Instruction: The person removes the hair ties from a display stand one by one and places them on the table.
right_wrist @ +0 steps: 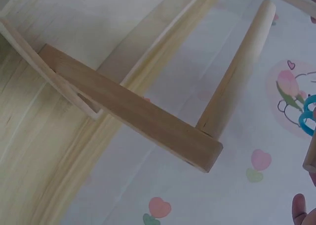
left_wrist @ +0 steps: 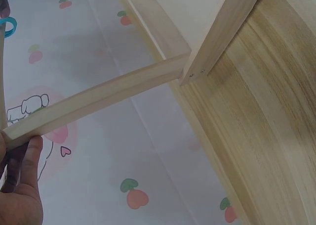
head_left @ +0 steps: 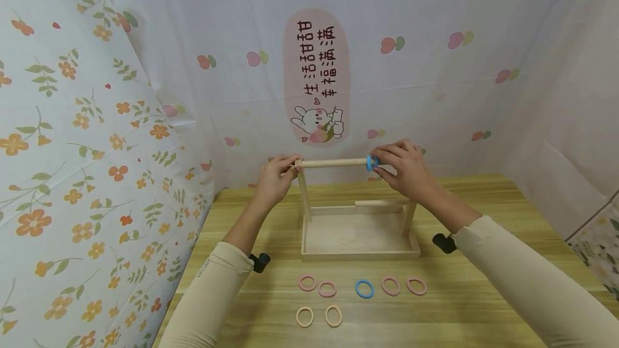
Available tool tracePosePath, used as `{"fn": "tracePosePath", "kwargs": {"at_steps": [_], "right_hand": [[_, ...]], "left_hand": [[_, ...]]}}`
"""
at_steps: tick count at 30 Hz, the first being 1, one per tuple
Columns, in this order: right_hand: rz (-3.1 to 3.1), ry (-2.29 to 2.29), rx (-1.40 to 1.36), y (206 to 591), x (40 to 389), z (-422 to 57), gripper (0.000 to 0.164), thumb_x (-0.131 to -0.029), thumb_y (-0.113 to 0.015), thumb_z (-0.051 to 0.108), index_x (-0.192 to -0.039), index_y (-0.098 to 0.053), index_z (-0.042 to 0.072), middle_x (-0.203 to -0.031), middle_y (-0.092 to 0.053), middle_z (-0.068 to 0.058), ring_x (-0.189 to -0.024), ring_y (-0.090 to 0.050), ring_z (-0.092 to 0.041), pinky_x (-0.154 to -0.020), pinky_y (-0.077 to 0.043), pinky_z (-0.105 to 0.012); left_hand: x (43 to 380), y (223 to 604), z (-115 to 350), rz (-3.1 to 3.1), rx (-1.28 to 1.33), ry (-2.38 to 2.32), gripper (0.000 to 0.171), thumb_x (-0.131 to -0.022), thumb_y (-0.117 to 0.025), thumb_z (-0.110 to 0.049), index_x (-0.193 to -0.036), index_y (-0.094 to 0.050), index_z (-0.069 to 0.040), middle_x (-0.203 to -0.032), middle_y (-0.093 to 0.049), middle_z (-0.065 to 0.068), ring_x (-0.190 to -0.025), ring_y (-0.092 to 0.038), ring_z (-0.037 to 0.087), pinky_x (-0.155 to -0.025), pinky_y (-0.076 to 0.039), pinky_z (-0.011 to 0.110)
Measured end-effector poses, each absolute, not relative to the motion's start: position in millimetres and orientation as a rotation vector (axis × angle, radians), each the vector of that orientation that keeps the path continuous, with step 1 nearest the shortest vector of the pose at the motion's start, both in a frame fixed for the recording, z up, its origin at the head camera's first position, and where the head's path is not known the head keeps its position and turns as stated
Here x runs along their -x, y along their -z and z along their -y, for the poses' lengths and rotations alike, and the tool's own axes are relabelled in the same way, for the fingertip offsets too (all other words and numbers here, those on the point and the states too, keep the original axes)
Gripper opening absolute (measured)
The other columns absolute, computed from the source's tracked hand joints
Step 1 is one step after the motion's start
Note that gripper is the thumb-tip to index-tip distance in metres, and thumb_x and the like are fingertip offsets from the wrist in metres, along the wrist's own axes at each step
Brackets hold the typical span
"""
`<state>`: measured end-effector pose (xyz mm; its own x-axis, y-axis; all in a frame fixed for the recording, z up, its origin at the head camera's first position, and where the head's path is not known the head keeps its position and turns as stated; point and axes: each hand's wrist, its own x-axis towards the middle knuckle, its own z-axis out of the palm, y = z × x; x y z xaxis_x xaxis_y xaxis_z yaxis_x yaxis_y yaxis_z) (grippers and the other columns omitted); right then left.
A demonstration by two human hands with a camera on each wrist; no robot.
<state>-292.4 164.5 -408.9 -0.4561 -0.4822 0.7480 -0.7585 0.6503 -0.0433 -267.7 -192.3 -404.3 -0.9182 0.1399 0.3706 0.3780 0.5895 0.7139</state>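
Observation:
A light wooden rack has two posts on a tray base (head_left: 362,255), each with a round dowel sideways at its top. My left hand (head_left: 274,180) pinches the top of the left post (head_left: 306,197), where the upper dowel (head_left: 333,163) joins it. At that dowel's free end, my right hand (head_left: 403,169) pinches blue rings (head_left: 370,163). In the right wrist view, two blue rings (right_wrist: 305,122) show close to the dowel's end, though the fingers there are mostly cut off by the frame. They seem to be around the dowel.
The lower dowel (head_left: 377,203) extends from the right post (head_left: 409,218). In front of the base lie several pink rings (head_left: 390,294), a blue ring (head_left: 358,290) and two beige rings (head_left: 298,317). Black objects (head_left: 261,263) show near both sleeves. A printed cloth (head_left: 411,95) hangs behind the table.

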Motion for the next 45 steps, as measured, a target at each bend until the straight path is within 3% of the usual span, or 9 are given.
{"fn": "tracePosePath", "kwargs": {"at_steps": [12, 20, 31, 32, 35, 38, 39, 45], "right_hand": [[2.115, -0.494, -0.959, 412, 289, -174, 0.041, -0.085, -0.095, 0.004, -0.123, -0.08, 0.003, -0.121, -0.081, -0.017, -0.104, -0.062, -0.044, -0.072, -0.043, -0.052], [2.062, -0.482, -0.971, 415, 289, -182, 0.044, -0.082, -0.095, 0.0, -0.123, -0.079, -0.002, -0.119, -0.08, -0.022, -0.101, -0.062, -0.048, -0.08, -0.051, -0.06], [2.05, -0.479, -0.969, 417, 291, -192, 0.043, -0.082, -0.095, -0.001, -0.122, -0.079, -0.004, -0.117, -0.08, -0.024, -0.097, -0.063, -0.049, -0.08, -0.052, -0.06], [2.053, -0.478, -0.97, 417, 292, -193, 0.038, -0.088, -0.093, 0.006, -0.123, -0.079, -0.003, -0.117, -0.079, -0.024, -0.098, -0.062, -0.049, -0.08, -0.052, -0.06], [2.057, -0.479, -0.963, 419, 291, -196, 0.039, -0.088, -0.093, 0.006, -0.124, -0.079, -0.002, -0.119, -0.079, -0.024, -0.099, -0.062, -0.049, -0.08, -0.051, -0.06], [2.063, -0.48, -0.956, 420, 291, -197, 0.042, -0.087, -0.094, 0.004, -0.126, -0.079, -0.002, -0.119, -0.079, -0.024, -0.1, -0.061, -0.048, -0.08, -0.051, -0.06], [2.063, -0.481, -0.952, 420, 291, -197, 0.049, -0.08, -0.096, -0.002, -0.125, -0.079, -0.002, -0.119, -0.08, -0.023, -0.099, -0.062, -0.047, -0.08, -0.051, -0.059], [2.07, -0.474, -0.945, 420, 291, -199, 0.045, -0.081, -0.095, -0.001, -0.124, -0.079, -0.005, -0.117, -0.079, -0.025, -0.098, -0.064, -0.048, -0.08, -0.054, -0.059]], "left_hand": [[268, 405, 191, 2.53, 0.429, 1.259, 0.045, -0.106, -0.072, -0.023, -0.149, -0.07, -0.008, -0.138, -0.073, 0.019, -0.123, -0.078, 0.037, -0.094, -0.069, 0.043], [269, 407, 192, 2.541, 0.419, 1.246, 0.045, -0.107, -0.071, -0.025, -0.149, -0.07, -0.01, -0.138, -0.073, 0.017, -0.122, -0.079, 0.036, -0.092, -0.069, 0.044], [267, 404, 191, 2.526, 0.438, 1.239, 0.044, -0.107, -0.072, -0.022, -0.148, -0.07, -0.008, -0.137, -0.074, 0.018, -0.12, -0.079, 0.036, -0.092, -0.069, 0.046], [267, 404, 191, 2.525, 0.438, 1.241, 0.043, -0.107, -0.072, -0.022, -0.148, -0.07, -0.008, -0.137, -0.074, 0.018, -0.12, -0.079, 0.036, -0.092, -0.069, 0.046], [267, 404, 191, 2.526, 0.432, 1.241, 0.042, -0.107, -0.072, -0.023, -0.147, -0.071, -0.009, -0.136, -0.075, 0.017, -0.12, -0.079, 0.036, -0.092, -0.069, 0.047], [267, 404, 191, 2.528, 0.429, 1.236, 0.042, -0.107, -0.072, -0.023, -0.147, -0.072, -0.01, -0.136, -0.075, 0.016, -0.12, -0.079, 0.036, -0.092, -0.069, 0.047], [267, 404, 191, 2.529, 0.428, 1.236, 0.042, -0.107, -0.072, -0.023, -0.147, -0.072, -0.01, -0.136, -0.075, 0.016, -0.12, -0.079, 0.035, -0.092, -0.069, 0.046], [268, 405, 191, 2.532, 0.433, 1.227, 0.043, -0.107, -0.073, -0.023, -0.148, -0.071, -0.009, -0.136, -0.075, 0.016, -0.119, -0.08, 0.035, -0.091, -0.069, 0.044]]}}
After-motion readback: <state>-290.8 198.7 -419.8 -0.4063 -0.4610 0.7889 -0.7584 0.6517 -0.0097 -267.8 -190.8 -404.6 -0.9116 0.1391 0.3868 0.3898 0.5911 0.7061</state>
